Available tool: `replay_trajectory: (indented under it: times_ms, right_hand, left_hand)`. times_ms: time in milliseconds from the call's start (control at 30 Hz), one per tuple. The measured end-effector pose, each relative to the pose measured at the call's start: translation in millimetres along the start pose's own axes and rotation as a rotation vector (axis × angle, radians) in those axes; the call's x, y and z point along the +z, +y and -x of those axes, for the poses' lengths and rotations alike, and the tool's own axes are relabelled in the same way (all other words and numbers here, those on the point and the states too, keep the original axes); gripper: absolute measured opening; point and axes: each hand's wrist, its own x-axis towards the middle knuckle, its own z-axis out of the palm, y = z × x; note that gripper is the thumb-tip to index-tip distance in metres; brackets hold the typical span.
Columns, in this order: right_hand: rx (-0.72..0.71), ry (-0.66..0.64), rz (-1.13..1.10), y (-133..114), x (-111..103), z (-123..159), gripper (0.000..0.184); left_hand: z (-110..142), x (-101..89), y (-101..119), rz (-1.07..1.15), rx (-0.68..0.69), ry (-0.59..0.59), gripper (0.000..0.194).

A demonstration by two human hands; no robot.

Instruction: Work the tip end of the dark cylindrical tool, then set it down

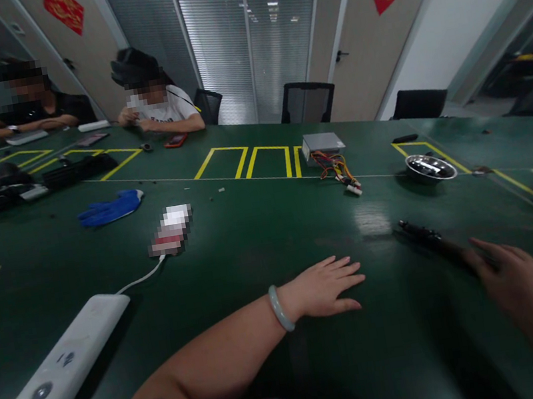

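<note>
My left hand (325, 286) rests palm down on the green table (262, 234) with its fingers spread, and a pale bangle (281, 308) circles that wrist. Nothing is in it. On the right, my right hand (525, 283) is closed round one end of a long dark tool (421, 233), blurred by motion. Its far end points left and away from me, over the table. The tool's exact kind cannot be made out.
A steel bowl (431, 168) and a computer power supply (323, 144) with loose cables stand beyond my hands. To the left lie a blue glove (111, 208), a phone (170, 231) and a white power strip (73, 355). Two people sit across the table.
</note>
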Motion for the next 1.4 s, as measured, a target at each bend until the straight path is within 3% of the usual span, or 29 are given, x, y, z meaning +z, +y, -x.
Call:
replay_trajectory:
  times_ms: [67,200,300,400,467,633,767,1000,1133,1200,1267,1400]
  right_hand:
    - [-0.163,-0.108,-0.053,-66,-1,16,0.058]
    - [-0.682,-0.221,-0.259,-184,6,59,0.051]
    - [-0.985,-0.389,-0.356,-234,18,86,0.063]
    - [-1.089,-0.485,-0.417,-252,29,99,0.071]
    - [-1.076,-0.505,-0.444,-252,34,101,0.067]
    - [-1.053,-0.508,-0.485,-246,37,98,0.065]
    - [-1.042,-0.523,-0.491,-246,37,97,0.064]
    - [-1.030,-0.561,-0.513,-247,32,97,0.067]
    - [-1.034,-0.585,-0.502,-237,34,86,0.073]
    - [-0.945,-0.520,-0.487,-224,35,70,0.073]
    - [-0.758,-0.360,-0.447,-202,35,47,0.074]
    - [-0.405,-0.016,-0.208,-126,32,0,0.084]
  left_hand:
    - [0,-0.3,0,-0.010,0.001,-0.003,0.058]
    - [0,5.4,1,-0.005,-0.013,0.025,0.051]
    - [-3,15.8,0,0.046,-0.066,0.010,0.058]
    - [-12,27.8,0,0.071,-0.185,0.012,0.063]
    - [-20,36.2,0,0.090,-0.248,0.036,0.064]
    - [-32,56.7,9,0.112,-0.456,0.248,0.067]
    - [-28,62.0,16,0.096,-0.493,0.239,0.067]
    - [-14,46.0,12,0.066,-0.360,0.164,0.069]
    - [-3,23.0,3,0.056,-0.155,0.083,0.065]
    - [-1,11.7,0,0.038,-0.040,0.041,0.059]
    - [-2,3.7,0,0.003,0.001,0.017,0.056]
    - [-2,-2.6,2,-0.028,-0.008,-0.025,0.055]
